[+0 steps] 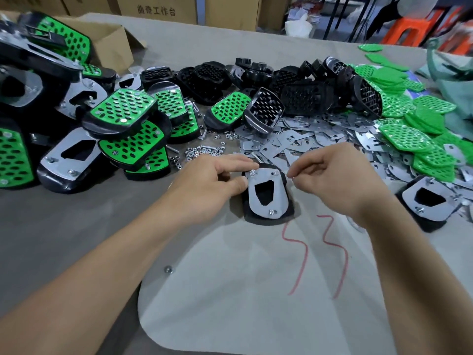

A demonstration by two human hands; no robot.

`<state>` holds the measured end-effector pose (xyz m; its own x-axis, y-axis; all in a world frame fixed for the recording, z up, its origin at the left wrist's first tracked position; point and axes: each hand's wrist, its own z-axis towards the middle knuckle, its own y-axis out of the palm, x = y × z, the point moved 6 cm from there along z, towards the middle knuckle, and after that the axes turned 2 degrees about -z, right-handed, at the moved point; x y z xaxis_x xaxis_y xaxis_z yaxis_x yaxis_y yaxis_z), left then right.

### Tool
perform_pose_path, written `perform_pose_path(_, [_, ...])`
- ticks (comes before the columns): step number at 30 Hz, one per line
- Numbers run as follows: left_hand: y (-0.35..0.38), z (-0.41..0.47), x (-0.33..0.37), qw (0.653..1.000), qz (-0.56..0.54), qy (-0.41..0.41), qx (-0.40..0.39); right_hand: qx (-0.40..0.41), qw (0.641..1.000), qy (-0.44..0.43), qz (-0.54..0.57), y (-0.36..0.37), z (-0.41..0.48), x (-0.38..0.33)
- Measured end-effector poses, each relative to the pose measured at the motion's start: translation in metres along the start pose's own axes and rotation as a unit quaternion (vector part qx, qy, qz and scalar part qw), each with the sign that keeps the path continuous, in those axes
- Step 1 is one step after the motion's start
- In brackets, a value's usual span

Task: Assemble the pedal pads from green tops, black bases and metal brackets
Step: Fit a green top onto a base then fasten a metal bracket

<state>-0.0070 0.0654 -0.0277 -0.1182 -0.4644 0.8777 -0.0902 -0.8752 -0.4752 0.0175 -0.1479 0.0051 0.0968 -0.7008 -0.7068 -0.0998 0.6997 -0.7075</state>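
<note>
Pinching with fingertips (252, 166) of the left hand (212, 184) at the far left corner stud of a metal bracket (266, 193), thumb pressing the bracket's left edge. Lying face-down under that bracket, a black base (268, 217), resting on the grey table cover (76, 226) between both hands.

Sitting far left of the fingers, an open cardboard box (112, 44), holding finished pedal pads (61, 34) with green tops showing; its full contents cannot be told. Spilling from it toward the fingers, a heap of assembled pads (120, 108), some green side up, some bracket side up.

Lying just beyond the left fingertips, loose nuts (204, 151). Piling up farther back, bare black bases (294, 93); spreading beyond the right fingers, flat metal brackets (307, 139).

Closing narrowly, right hand (340, 180) fingers curled, thumb and forefinger nipping something small and shiny, too small to identify, just right of the bracket's other far stud.

Stacking up at far right, loose green tops (407, 137), and nearer, another bracket-up pad (432, 203).
</note>
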Motion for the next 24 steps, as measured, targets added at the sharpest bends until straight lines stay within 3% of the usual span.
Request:
perform_pose_path(5, [0.001,0.001,0.001,1.0,-0.013,0.02,0.011,-0.012,0.996,0.006,-0.089,0.002,-0.005,-0.007])
perform_pose_path(9, [0.0,0.006,-0.002,0.999,-0.029,0.012,0.029,0.074,0.997,-0.03,-0.021,0.0,-0.006,-0.018])
perform_pose_path(13, [-0.002,0.009,-0.005,0.999,-0.007,0.012,0.032,0.037,0.995,-0.089,-0.003,0.03,-0.012,-0.036])
perform_pose_path(20, [-0.003,0.009,-0.001,0.999,0.039,0.023,0.023,0.024,0.992,-0.087,0.087,0.037,-0.014,-0.034])
perform_pose_path(24, [-0.005,0.01,-0.003,0.998,0.052,0.016,0.035,0.031,0.994,-0.083,0.065,0.038,-0.013,-0.033])
